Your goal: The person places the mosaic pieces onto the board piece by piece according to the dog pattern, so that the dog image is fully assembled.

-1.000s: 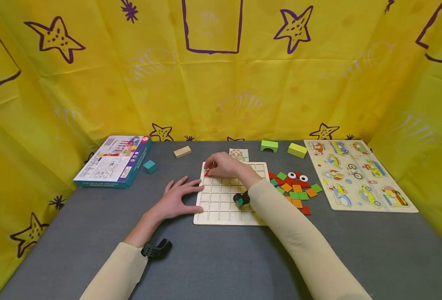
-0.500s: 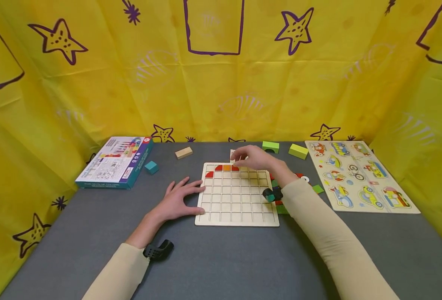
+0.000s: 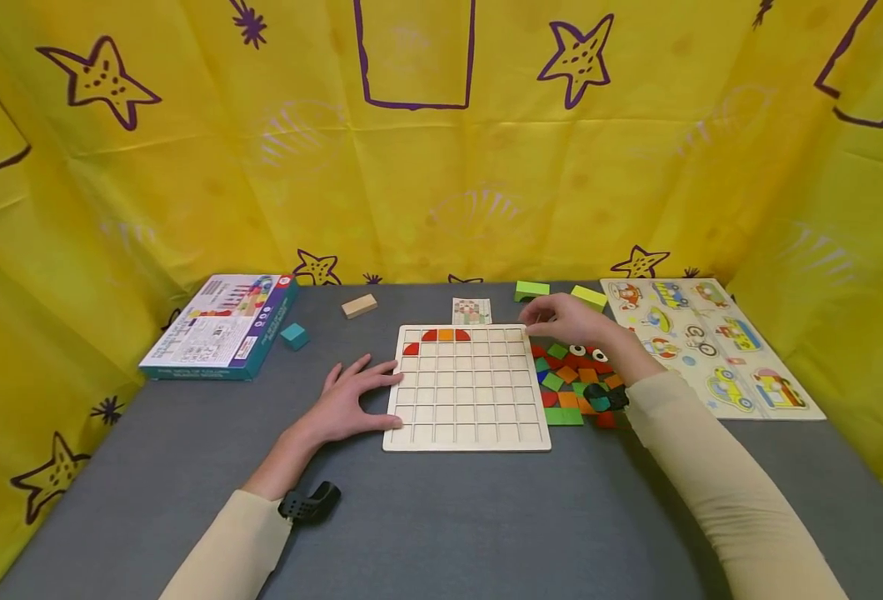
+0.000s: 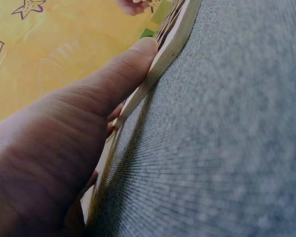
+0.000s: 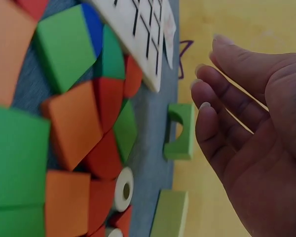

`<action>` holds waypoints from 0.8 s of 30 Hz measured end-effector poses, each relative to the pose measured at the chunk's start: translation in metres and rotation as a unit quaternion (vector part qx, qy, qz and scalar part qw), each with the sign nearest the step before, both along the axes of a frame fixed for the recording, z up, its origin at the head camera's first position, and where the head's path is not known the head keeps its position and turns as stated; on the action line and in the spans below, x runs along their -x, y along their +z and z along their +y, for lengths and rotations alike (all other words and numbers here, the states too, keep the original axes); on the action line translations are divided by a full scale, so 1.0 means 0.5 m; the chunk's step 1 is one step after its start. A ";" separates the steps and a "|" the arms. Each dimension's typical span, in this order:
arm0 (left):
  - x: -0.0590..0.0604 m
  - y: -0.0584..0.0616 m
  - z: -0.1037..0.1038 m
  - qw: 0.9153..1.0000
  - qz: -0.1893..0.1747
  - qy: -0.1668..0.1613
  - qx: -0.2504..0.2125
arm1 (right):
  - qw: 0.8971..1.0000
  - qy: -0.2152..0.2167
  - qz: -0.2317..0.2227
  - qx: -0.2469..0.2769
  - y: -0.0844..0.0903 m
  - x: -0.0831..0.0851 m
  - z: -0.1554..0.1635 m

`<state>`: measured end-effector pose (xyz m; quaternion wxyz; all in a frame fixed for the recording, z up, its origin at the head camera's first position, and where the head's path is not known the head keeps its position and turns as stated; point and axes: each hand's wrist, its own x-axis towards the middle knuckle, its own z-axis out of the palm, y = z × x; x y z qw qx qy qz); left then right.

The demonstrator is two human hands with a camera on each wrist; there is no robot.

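Note:
A pale wooden grid board (image 3: 464,396) lies on the grey table. Along its left edge rests my left hand (image 3: 347,404), fingers spread and thumb on the near part of the rim; in the left wrist view the thumb (image 4: 133,59) presses on the board's edge. An orange square tile (image 3: 446,335) sits in the far row between two red rounded tiles, and another red tile (image 3: 411,349) is one row nearer at the left. My right hand (image 3: 572,321) hovers by the far right corner. In the right wrist view its loosely curled fingers (image 5: 232,106) hold nothing.
Loose red, orange and green tiles (image 3: 567,398) and white-ringed eye pieces (image 3: 599,355) lie right of the board. Behind it are a picture card (image 3: 471,312), a green arch block (image 3: 531,290) and a yellow block (image 3: 589,297). A box (image 3: 217,329) stands left, a picture puzzle (image 3: 700,342) right.
My right hand has moved right from the board's far left cells, past the far row, to beyond its right corner, uncovering the red and orange tiles. My left hand stays on the edge.

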<state>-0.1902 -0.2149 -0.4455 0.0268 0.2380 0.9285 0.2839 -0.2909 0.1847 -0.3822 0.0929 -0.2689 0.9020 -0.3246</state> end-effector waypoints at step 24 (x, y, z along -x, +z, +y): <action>0.003 -0.005 -0.006 1.000 0.002 -0.004 0.001 | 0.998 -0.014 -0.009 -0.062 -0.048 -0.009 0.028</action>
